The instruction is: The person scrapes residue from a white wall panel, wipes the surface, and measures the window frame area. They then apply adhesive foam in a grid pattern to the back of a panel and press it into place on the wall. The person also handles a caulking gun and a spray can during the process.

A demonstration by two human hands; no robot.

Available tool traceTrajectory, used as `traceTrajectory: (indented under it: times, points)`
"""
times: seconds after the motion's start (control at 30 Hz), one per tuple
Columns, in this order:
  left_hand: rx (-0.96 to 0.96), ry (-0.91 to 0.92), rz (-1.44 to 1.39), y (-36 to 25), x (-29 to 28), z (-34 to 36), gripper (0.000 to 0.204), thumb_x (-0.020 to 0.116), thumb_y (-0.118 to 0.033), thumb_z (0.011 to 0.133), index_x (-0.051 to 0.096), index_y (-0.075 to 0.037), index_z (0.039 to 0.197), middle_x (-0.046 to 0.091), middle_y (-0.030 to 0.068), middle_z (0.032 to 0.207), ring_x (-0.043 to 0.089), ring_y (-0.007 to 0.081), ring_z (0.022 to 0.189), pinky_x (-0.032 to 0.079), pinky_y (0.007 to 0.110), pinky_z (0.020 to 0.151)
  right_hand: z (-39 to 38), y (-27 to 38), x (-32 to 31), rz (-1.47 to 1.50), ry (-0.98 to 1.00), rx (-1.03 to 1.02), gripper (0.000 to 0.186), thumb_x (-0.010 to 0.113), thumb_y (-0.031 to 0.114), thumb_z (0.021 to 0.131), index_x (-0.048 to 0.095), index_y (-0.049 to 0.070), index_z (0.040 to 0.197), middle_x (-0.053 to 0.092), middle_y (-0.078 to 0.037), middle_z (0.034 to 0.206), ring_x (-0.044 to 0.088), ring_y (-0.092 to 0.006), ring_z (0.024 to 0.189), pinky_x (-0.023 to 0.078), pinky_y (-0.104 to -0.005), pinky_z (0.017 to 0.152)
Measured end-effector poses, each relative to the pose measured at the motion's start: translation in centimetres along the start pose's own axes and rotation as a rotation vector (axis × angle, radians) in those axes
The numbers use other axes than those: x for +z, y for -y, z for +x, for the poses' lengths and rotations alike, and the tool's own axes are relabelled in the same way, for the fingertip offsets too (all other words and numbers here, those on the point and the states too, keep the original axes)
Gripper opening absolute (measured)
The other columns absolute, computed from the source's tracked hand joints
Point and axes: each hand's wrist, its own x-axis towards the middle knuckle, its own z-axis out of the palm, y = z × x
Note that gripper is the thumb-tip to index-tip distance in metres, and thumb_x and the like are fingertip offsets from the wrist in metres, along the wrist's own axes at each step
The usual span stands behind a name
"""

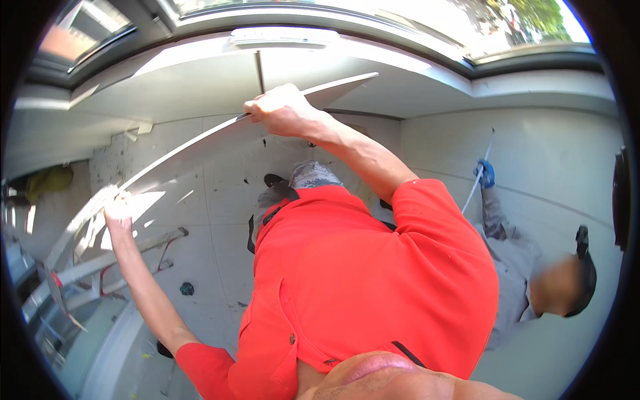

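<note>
Panel (183,151): long, pale, edge up — held in both hands below the window (427,23).
Left hand (119,208): fingers closed on the panel's edge.
Right hand (281,110): fingers likewise, farther along.
Stepladder (87,269): partly behind the left forearm (143,280).
Co-worker (513,267): at right (blue glove (488,175) round a thin rod (471,195), I note).

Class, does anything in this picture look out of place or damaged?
A small dark green object lies loose on the pale floor near dark specks, like stray debris. The held board looks bowed, perhaps only from the lens.
</note>
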Motion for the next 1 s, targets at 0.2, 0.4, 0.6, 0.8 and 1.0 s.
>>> traceTrajectory:
  times: [0.2, 0.4, 0.6, 0.8, 1.0]
  points:
    - [-0.064, 0.132, 0.097, 5.0, 11.3, 2.4, 0.013, 0.068, -0.011, 0.104, 0.061, -0.005, 0.095, 0.060, 0.0057, 0.086, 0.057, 0.0167, 0.075, 0.052, 0.028, 0.068, -5.9, -7.4, 0.2, 0.043, -0.108, 0.106, 0.012, 0.074, 0.002, 0.080, 0.075, 0.006, 0.091, 0.077, -0.011, 0.082, 0.078, -0.0311, 0.081, 0.060, -0.0424, 0.070]
    - [-0.186, 0.268, 0.218, 10.6, 26.6, -0.4, 0.013, 0.065, -0.013, 0.105, 0.062, -0.005, 0.095, 0.063, 0.0063, 0.087, 0.063, 0.0181, 0.080, 0.053, 0.030, 0.073, -14.7, -13.1, -5.0, -0.020, 0.059, 0.394, 0.011, 0.072, 0.018, 0.094, 0.077, 0.011, 0.101, 0.078, -0.015, 0.091, 0.076, -0.0374, 0.090, 0.058, -0.0489, 0.077]
    - [-0.128, 0.270, 0.143, 20.2, 39.2, -4.3, 0.020, 0.064, -0.010, 0.102, 0.058, -0.007, 0.083, 0.056, 0.0047, 0.073, 0.052, 0.0165, 0.061, 0.053, 0.032, 0.061, -23.8, -19.9, -9.0, -0.173, -0.055, 0.400, 0.009, 0.067, 0.015, 0.095, 0.075, 0.012, 0.097, 0.076, -0.016, 0.085, 0.074, -0.0398, 0.081, 0.056, -0.0501, 0.071]
    - [-0.139, 0.206, 0.322, 28.1, 53.2, -12.7, 0.023, 0.066, -0.019, 0.102, 0.066, 0.004, 0.098, 0.068, 0.0156, 0.078, 0.072, 0.0250, 0.066, 0.056, 0.030, 0.049, -34.2, -26.3, -13.7, -0.097, -0.006, 0.618, 0.010, 0.074, 0.016, 0.096, 0.076, 0.012, 0.104, 0.075, -0.015, 0.091, 0.073, -0.0378, 0.086, 0.054, -0.0452, 0.074]
    - [-0.046, 0.179, 0.247, 33.4, 62.3, -17.5, 0.018, 0.068, -0.008, 0.100, 0.071, 0.002, 0.085, 0.068, 0.0108, 0.066, 0.067, 0.0175, 0.051, 0.049, 0.028, 0.039, -40.9, -32.8, -16.3, -0.065, 0.003, 0.683, 0.011, 0.076, 0.018, 0.097, 0.076, 0.011, 0.106, 0.073, -0.015, 0.085, 0.071, -0.0353, 0.079, 0.053, -0.0424, 0.074]
